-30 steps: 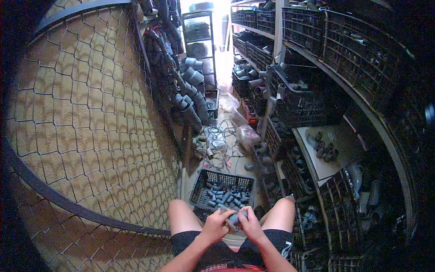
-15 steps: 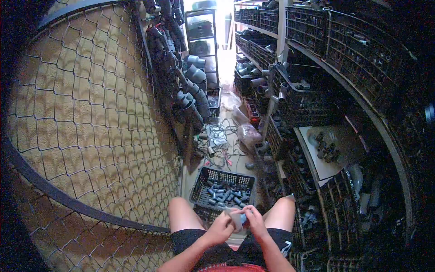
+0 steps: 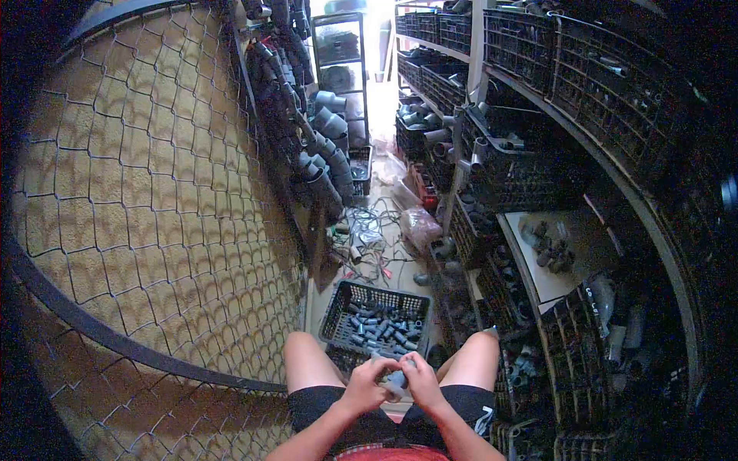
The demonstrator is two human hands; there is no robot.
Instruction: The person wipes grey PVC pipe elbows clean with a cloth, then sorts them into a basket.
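Observation:
My left hand (image 3: 367, 386) and my right hand (image 3: 422, 383) are together above my lap, fingers curled inward. Between them is a small blue-grey pipe fitting (image 3: 396, 379), partly covered by the fingers. Against it, on the left hand's side, lies a pale grey piece that looks like a rag (image 3: 394, 395); its full shape is hidden. Just beyond my knees, a black plastic crate (image 3: 329, 310) stands on the floor. Many grey pipe fittings (image 3: 382, 330) lie loose inside it.
Chain-link mesh (image 3: 154, 207) rises on the left. Shelves with black crates (image 3: 519, 50) line the right, and a board (image 3: 530, 253) with small fittings juts out there. Cables and plastic bags (image 3: 420, 226) litter the aisle floor. Large grey fittings (image 3: 329, 123) are stacked at left.
Both hands have shifted slightly and closed in around the fitting. The pale piece, spread out between the hands before, now shows less. The crate's contents look the same.

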